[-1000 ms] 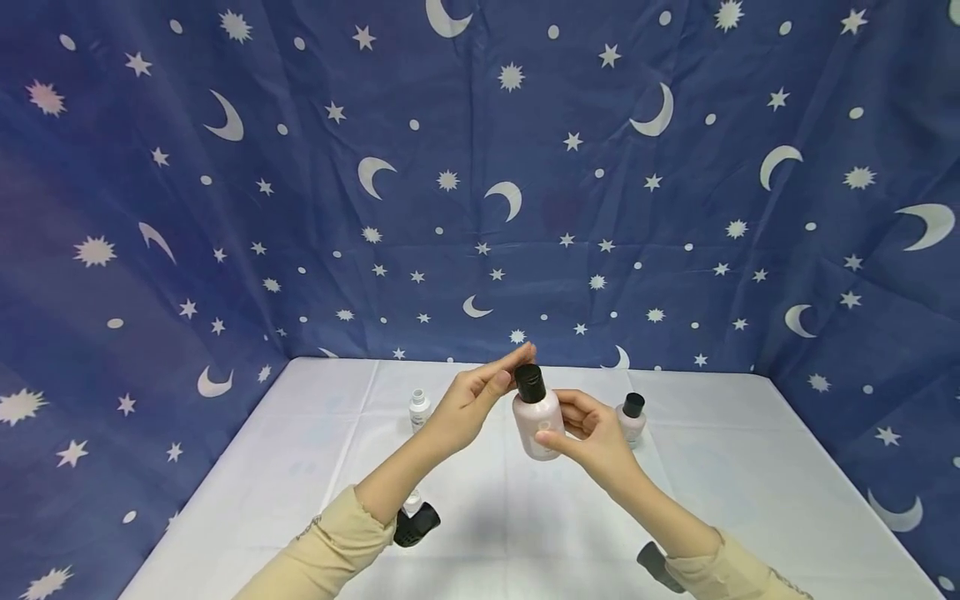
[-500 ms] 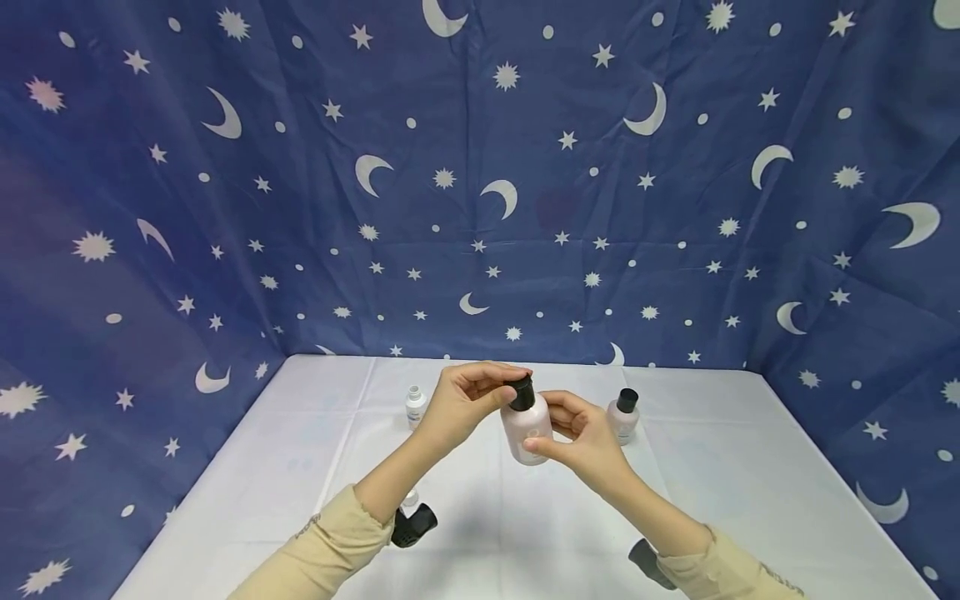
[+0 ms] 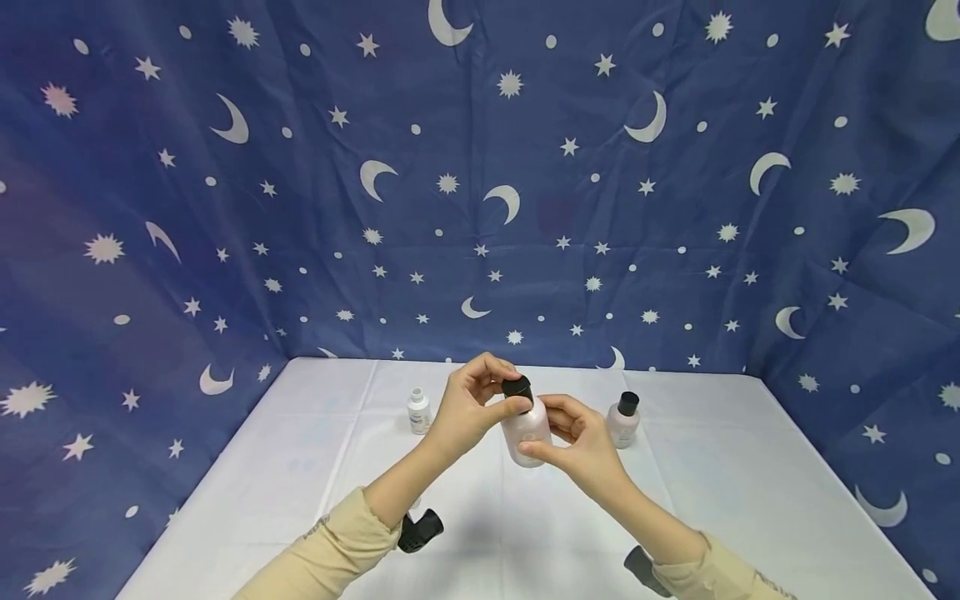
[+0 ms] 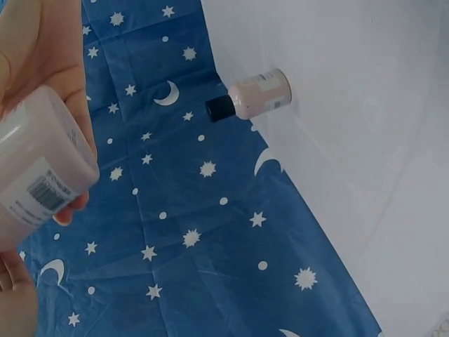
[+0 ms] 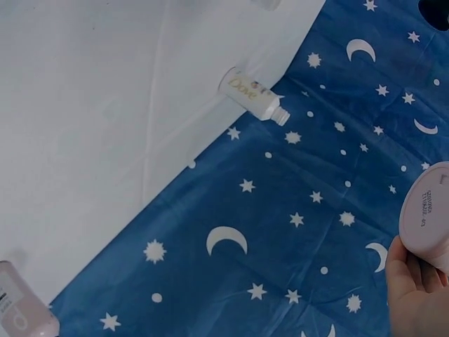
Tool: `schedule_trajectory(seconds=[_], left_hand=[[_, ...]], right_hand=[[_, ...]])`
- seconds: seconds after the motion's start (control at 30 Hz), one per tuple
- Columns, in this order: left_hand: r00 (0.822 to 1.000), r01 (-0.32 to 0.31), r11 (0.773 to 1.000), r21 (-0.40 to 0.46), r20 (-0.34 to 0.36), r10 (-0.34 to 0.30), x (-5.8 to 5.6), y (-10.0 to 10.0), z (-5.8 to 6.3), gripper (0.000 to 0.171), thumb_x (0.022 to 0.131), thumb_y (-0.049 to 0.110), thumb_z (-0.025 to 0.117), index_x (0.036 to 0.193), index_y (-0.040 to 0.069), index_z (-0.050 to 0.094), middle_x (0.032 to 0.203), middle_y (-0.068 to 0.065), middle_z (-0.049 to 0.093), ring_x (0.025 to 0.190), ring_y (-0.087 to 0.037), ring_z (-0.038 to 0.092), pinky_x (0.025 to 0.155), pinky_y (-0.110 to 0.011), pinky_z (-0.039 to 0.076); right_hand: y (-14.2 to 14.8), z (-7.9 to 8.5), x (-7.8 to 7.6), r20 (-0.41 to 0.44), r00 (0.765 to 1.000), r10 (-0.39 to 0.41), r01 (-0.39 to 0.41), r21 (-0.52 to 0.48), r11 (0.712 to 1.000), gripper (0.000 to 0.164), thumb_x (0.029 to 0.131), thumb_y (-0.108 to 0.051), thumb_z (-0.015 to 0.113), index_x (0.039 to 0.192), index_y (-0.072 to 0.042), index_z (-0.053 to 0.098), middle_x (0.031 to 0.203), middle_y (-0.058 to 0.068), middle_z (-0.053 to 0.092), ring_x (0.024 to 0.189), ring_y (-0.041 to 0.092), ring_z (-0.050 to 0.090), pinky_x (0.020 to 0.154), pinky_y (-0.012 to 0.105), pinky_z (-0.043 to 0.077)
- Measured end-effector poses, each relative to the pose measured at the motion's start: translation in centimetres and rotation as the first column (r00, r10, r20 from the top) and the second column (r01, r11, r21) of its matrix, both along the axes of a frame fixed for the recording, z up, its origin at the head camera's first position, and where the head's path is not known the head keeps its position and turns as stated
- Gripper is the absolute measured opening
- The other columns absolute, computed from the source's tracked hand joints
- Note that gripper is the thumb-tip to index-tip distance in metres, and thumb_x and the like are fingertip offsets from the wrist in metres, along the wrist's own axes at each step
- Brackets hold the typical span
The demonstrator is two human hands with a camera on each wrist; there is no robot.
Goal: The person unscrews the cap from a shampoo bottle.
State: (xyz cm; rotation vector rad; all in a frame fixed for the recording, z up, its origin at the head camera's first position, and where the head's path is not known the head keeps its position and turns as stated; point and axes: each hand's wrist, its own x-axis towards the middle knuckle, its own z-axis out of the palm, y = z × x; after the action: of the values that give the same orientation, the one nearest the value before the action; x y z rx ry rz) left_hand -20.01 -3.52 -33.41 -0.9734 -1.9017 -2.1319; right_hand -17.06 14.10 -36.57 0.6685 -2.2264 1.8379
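In the head view my right hand [image 3: 592, 446] holds a pale pink bottle [image 3: 525, 433] by its body, raised over the table and tilted a little to the left. My left hand [image 3: 468, 408] pinches the bottle's black cap [image 3: 517, 388] between thumb and fingers, the thumb low on its side and fingertips at the top. The left wrist view shows the bottle's barcode label [image 4: 45, 193] close up. In the right wrist view the bottle's round base [image 5: 426, 210] shows, with the right hand's fingers [image 5: 403, 277] under it.
A second pink bottle [image 3: 623, 421] with a black cap stands behind the right hand. To the left stands a white Dove bottle [image 3: 419, 412] without a cap. A small white thing [image 3: 415, 502] is mostly hidden by the left forearm. Starry blue cloth [image 3: 480, 208] surrounds the white table [image 3: 315, 467].
My left hand's fingers were straight beside the cap; they have curled over its top, and the thumb has slid onto its side. The bottle has shifted slightly left.
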Motion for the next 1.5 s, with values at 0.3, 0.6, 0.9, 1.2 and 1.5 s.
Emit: schedule_trajectory(seconds=[0.3, 0.6, 0.9, 1.2, 1.5], left_hand=[[0.990, -0.109, 0.989, -0.102, -0.107, 0.098, 0.4, 0.1, -0.9, 0.028, 0.082, 0.013, 0.073, 0.101, -0.002, 0.059, 0.099, -0.018, 0.057, 0.088, -0.003, 0.054, 0.084, -0.020, 0.052], [0.993, -0.015, 0.988, -0.153, -0.120, -0.004, 0.3, -0.8, -1.1, 0.054, 0.087, 0.038, 0.064, 0.124, 0.000, 0.053, 0.126, -0.021, 0.054, 0.115, -0.007, 0.055, 0.101, -0.023, 0.045], [0.977, 0.108, 0.926, -0.362, -0.134, -0.167, 1.2, -2.3, -1.4, 0.043, 0.104, 0.018, 0.030, 0.144, 0.003, 0.036, 0.150, -0.013, 0.036, 0.139, -0.026, 0.035, 0.114, -0.024, 0.030], [0.964, 0.213, 0.918, -0.336, -0.081, -0.253, 0.9, -2.7, -1.5, 0.043, 0.102, 0.015, 0.038, 0.142, -0.002, 0.036, 0.146, -0.020, 0.039, 0.135, -0.021, 0.040, 0.110, -0.020, 0.034], [0.990, 0.140, 0.984, -0.111, 0.025, -0.138, 0.6, -1.8, -1.8, 0.050, 0.088, 0.023, 0.065, 0.122, -0.012, 0.055, 0.122, -0.030, 0.057, 0.108, -0.002, 0.062, 0.092, -0.023, 0.051]], right_hand=[[-0.2, -1.1, 0.2, 0.038, 0.999, -0.001, 0.001, 0.005, 1.000, 0.042, 0.078, -0.003, 0.074, 0.115, 0.007, 0.057, 0.110, 0.025, 0.066, 0.098, -0.002, 0.063, 0.090, 0.015, 0.050], [-0.4, -1.3, -0.1, 0.018, 1.000, 0.022, -0.022, 0.010, 1.000, 0.042, 0.079, -0.005, 0.074, 0.116, 0.006, 0.057, 0.112, 0.024, 0.066, 0.101, -0.002, 0.062, 0.092, 0.018, 0.050], [-0.3, -2.1, 0.5, 0.045, 0.997, 0.055, -0.055, 0.001, 0.998, 0.042, 0.080, -0.006, 0.074, 0.115, 0.007, 0.057, 0.110, 0.026, 0.066, 0.099, -0.001, 0.063, 0.089, 0.014, 0.049], [-0.1, -2.3, 0.5, 0.024, 0.999, 0.048, -0.049, 0.025, 0.998, 0.043, 0.078, -0.007, 0.075, 0.115, 0.006, 0.057, 0.110, 0.024, 0.067, 0.100, -0.001, 0.062, 0.091, 0.020, 0.051], [-0.2, -1.9, 0.7, 0.025, 0.999, 0.025, -0.025, -0.002, 1.000, 0.045, 0.076, -0.005, 0.076, 0.115, 0.008, 0.057, 0.110, 0.026, 0.066, 0.101, -0.001, 0.062, 0.092, 0.015, 0.048]])
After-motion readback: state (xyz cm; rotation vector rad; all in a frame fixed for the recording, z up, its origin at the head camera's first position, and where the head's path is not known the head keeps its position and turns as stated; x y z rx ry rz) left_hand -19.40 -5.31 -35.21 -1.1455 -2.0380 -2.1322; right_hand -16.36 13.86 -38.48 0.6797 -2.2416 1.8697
